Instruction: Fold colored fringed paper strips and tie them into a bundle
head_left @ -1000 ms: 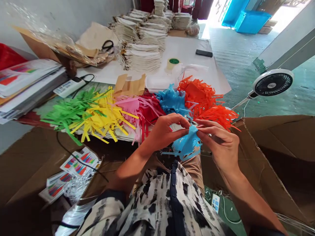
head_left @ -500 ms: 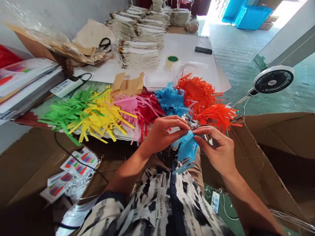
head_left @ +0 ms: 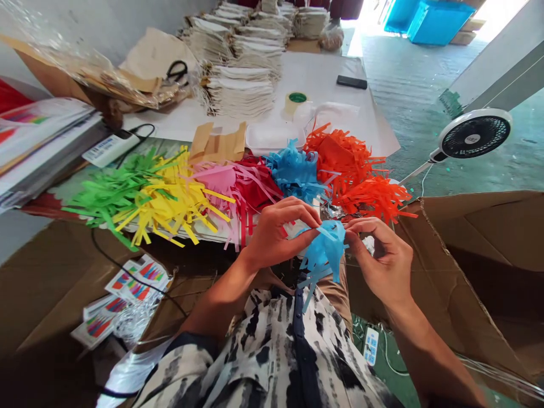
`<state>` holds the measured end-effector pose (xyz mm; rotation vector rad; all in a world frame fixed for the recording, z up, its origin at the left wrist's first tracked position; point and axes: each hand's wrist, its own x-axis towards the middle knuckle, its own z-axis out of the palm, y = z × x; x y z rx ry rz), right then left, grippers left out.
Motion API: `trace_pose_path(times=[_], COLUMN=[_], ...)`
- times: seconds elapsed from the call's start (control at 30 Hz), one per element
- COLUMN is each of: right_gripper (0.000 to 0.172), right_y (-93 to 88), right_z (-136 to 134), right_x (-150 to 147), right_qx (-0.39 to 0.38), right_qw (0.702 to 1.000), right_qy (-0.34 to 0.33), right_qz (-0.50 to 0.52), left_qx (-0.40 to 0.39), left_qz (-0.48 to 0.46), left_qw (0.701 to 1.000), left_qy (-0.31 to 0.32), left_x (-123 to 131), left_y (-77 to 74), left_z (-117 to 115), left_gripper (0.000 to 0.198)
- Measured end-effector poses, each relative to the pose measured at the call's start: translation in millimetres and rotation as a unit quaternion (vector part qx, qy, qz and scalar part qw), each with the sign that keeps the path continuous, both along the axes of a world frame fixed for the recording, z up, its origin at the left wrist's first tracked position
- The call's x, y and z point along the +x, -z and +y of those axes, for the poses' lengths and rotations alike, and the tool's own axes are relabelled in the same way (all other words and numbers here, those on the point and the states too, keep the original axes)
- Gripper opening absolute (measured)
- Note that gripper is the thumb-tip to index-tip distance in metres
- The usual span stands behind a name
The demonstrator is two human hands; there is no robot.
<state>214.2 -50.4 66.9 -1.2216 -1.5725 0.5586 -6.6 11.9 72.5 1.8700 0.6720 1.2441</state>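
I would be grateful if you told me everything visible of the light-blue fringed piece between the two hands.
The light-blue fringed piece looks like thin, slightly see-through paper or soft fabric, with a gathered, creased upper part and narrow, flat strips below, uneven in length. It hangs in the air, its upper left edge pinched by the left hand and its upper right by the right hand. Whether the longest strip touches the black-and-cream patterned shirt cannot be told.

Blue fringed sheet [head_left: 326,249]: thin, light blue, creased. Its upper edge lies between the pinch grips of the left hand [head_left: 283,231] and right hand [head_left: 386,256]. The body hangs below the grips; narrow strips trail lowest, slanting leftward.
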Motion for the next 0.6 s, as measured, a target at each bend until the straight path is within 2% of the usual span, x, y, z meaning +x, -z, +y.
trace_pose_path(times=[0.1,0.17,0.23,0.3,0.33,0.43,0.5,0.6], right_gripper=[0.006,0.007,0.03,0.057,0.059,0.033,0.033,0.031], right_y=[-1.2,-2.2,-1.4,2.1,4.5,10.3,10.4,7.4], right_z=[-2.6,-5.7,-9.5,-12.9,-14.2,-14.7,-12.5,-6.5], right_x=[4.9,6.5,6.2,5.5,5.5,7.3,9.1,10.0], right_qx=[-0.016,-0.056,-0.115,-0.183,-0.214,-0.282,-0.298,-0.294], right_qw=[1.0,0.995,0.976,0.952,0.941,0.924,0.92,0.925], right_qy=[-0.022,-0.085,-0.165,-0.219,-0.233,-0.233,-0.218,-0.183], right_qz=[-0.005,0.021,0.079,0.115,0.118,0.113,0.128,0.159], left_qx=[-0.117,-0.22,-0.294,-0.33,-0.339,-0.371,-0.381,-0.345], left_qz=[-0.053,-0.078,-0.073,-0.056,-0.049,-0.043,-0.022,0.032], left_qw=[0.988,0.958,0.928,0.913,0.911,0.898,0.892,0.911], left_qy=[0.087,0.164,0.217,0.233,0.232,0.233,0.242,0.224], left_x=[-4.9,-6.3,-6.0,-5.4,-5.5,-9.2,-14.7,-25.0], left_y=[2.9,5.7,8.5,10.8,11.4,9.7,4.8,-5.9], left_z=[-1.3,-2.7,-4.0,-4.7,-4.8,-3.7,-1.9,3.0], left_gripper=[0.015,0.021,0.028,0.032,0.034,0.038,0.038,0.04])
